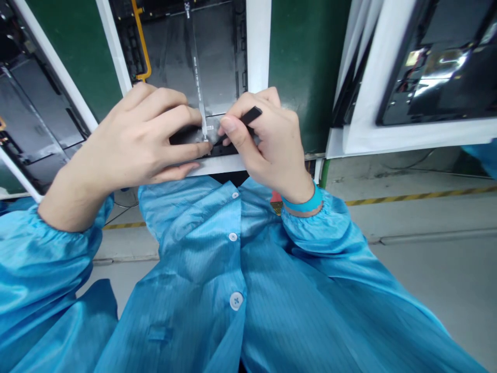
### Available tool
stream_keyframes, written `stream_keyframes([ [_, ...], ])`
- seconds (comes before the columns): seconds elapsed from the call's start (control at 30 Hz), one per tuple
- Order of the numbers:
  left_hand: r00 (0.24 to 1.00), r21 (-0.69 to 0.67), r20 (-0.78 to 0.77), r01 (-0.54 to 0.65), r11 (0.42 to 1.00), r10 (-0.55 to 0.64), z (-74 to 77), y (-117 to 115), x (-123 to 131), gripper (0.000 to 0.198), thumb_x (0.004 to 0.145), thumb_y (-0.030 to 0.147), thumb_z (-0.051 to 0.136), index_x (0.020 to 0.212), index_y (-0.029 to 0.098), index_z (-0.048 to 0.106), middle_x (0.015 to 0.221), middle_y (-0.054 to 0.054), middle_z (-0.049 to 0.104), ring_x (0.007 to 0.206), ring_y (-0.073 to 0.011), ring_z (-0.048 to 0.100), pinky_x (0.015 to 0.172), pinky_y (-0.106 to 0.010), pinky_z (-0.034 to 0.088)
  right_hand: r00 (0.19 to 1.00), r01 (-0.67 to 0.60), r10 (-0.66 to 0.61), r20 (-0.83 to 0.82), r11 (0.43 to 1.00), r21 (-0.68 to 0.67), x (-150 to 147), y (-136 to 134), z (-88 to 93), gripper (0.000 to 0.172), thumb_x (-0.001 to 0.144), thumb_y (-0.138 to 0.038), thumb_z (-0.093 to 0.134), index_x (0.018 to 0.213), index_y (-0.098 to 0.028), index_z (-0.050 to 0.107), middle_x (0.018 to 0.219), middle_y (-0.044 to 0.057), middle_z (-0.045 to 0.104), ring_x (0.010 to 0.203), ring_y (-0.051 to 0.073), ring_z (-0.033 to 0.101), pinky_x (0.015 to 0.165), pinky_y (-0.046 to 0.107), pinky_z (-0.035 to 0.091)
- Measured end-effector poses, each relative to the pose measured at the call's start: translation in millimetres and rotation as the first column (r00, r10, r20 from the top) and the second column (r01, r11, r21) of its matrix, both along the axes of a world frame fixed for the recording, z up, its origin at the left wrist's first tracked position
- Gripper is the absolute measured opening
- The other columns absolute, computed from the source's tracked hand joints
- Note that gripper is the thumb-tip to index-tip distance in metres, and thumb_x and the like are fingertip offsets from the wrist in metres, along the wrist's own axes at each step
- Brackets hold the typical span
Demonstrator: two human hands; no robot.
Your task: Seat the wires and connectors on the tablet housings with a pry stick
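At the far left, a flat electronic device (46,93) lies aslant inside a white border, and its grey panel is crossed by a thin strip. After it comes a part of the green work surface (68,41).

Next, directly in front of the person, is the middle electronic device (171,62), which lies face up within a white frame (258,41). An orange flexible cable (142,39) goes along its left side, and a silver ribbon cable (197,72) with small printed marks runs down over its dark grey panel to the near edge.

The left hand (143,129) lies over the near left corner of this device. Its index fingertip is at the lower end of the ribbon cable, and the thumb is apart, near the white frame. Whether the curled fingers hold anything underneath, I cannot tell.

The right hand (275,129) pinches a black stick-shaped tool (251,115) between thumb and fingers. The tool is tilted, and its lower tip, partly covered, seems to be just beside the ribbon cable's end. A blue wristband (305,202) is around the right wrist, next to the cuff of the blue smock (194,269).

At the far right, another device (438,67) with shiny reflections lies in a white tray (419,132), above a yellow-and-black floor stripe (427,195).
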State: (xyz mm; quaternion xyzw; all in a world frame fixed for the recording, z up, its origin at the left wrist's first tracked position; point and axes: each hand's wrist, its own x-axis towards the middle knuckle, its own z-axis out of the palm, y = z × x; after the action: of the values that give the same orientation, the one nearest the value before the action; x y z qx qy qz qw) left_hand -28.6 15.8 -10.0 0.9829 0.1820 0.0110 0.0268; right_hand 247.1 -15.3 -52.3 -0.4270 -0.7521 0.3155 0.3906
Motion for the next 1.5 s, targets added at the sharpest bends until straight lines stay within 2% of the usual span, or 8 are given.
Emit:
stream_keyframes([
  [0.27,0.998,0.088,0.033,0.046,0.995,-0.049,0.3,0.7,0.1,0.046,0.118,0.06,0.054,0.147,0.029,0.071,0.142,-0.011,0.067,0.133,-0.04,0.075,0.091,-0.056,0.066,0.998,0.01,-0.007,0.067,0.999,-0.041,0.6,-2.4,6.8,0.044,0.119,-0.062,0.039,0.092,-0.034,0.06,0.081,0.002,0.074,0.089,0.03,0.072,0.099,0.052,0.057],
  [0.4,1.0,0.046,-0.029,0.014,0.999,-0.012,2.7,0.6,3.3,0.047,0.119,0.06,0.048,0.145,0.029,0.072,0.143,-0.009,0.066,0.139,-0.0407,0.072,0.096,-0.06,0.066,0.998,-0.016,0.018,0.054,0.999,-0.042,0.6,-2.5,10.1,0.046,0.119,-0.063,0.039,0.092,-0.033,0.059,0.082,0.001,0.074,0.091,0.028,0.073,0.101,0.05,0.057],
  [0.57,0.998,0.025,0.045,0.037,0.999,-0.038,3.2,-0.1,3.6,0.048,0.12,0.056,0.05,0.147,0.024,0.072,0.137,-0.013,0.069,0.132,-0.0471,0.075,0.091,-0.064,0.065,0.996,-0.009,0.013,0.088,0.999,-0.047,1.2,-1.7,9.0,0.043,0.121,-0.056,0.038,0.092,-0.034,0.06,0.084,0.001,0.075,0.093,0.027,0.074,0.101,0.049,0.056],
  [0.8,0.992,-0.125,-0.087,-0.098,0.987,0.088,4.9,-2.6,6.4,0.053,0.121,0.061,0.042,0.154,0.032,0.073,0.144,-0.013,0.07,0.143,-0.0495,0.067,0.101,-0.072,0.057,0.999,-0.03,0.03,0.038,0.999,0.014,3.0,1.9,-1.7,0.028,0.117,-0.05,0.049,0.093,-0.038,0.058,0.077,0.0,0.074,0.087,0.03,0.073,0.09,0.05,0.051],
  [1.07,0.981,-0.264,-0.109,-0.181,0.947,0.158,8.2,-1.7,12.7,0.062,0.12,0.069,0.037,0.152,0.032,0.075,0.145,-0.013,0.07,0.15,-0.0513,0.062,0.108,-0.078,0.052,0.993,-0.019,0.016,0.118,0.999,0.027,2.4,-4.6,11.2,0.025,0.12,-0.033,0.054,0.096,-0.032,0.058,0.084,0.0,0.075,0.093,0.026,0.072,0.092,0.044,0.055],
  [1.2,0.973,-0.372,-0.074,-0.23,0.899,0.219,9.6,-1.7,14.6,0.065,0.118,0.073,0.038,0.145,0.031,0.08,0.141,-0.012,0.071,0.152,-0.0485,0.061,0.118,-0.081,0.047,0.984,-0.004,0.005,0.18,1.0,-0.001,2.8,-5.5,12.7,0.027,0.121,-0.037,0.05,0.096,-0.032,0.059,0.084,0.001,0.076,0.096,0.028,0.072,0.089,0.044,0.055],
  [1.33,0.973,-0.283,-0.105,-0.228,0.932,0.206,14.3,-2.8,19.6,0.067,0.12,0.069,0.03,0.138,0.032,0.083,0.136,-0.012,0.072,0.147,-0.0507,0.065,0.109,-0.081,0.055,0.981,-0.01,0.003,0.192,0.999,0.033,2.6,-4.9,11.5,0.029,0.122,-0.039,0.048,0.097,-0.032,0.059,0.085,0.001,0.076,0.094,0.027,0.072,0.092,0.044,0.055],
  [1.5,0.979,-0.104,-0.161,-0.143,0.984,0.125,19.4,-5.4,25.1,0.072,0.123,0.059,0.02,0.133,0.028,0.084,0.132,-0.014,0.072,0.137,-0.0503,0.071,0.096,-0.073,0.064,0.978,-0.051,0.031,0.207,0.994,0.092,2.6,-4.2,10.4,0.03,0.122,-0.038,0.043,0.097,-0.03,0.058,0.091,0.001,0.079,0.091,0.025,0.074,0.098,0.045,0.055],
])
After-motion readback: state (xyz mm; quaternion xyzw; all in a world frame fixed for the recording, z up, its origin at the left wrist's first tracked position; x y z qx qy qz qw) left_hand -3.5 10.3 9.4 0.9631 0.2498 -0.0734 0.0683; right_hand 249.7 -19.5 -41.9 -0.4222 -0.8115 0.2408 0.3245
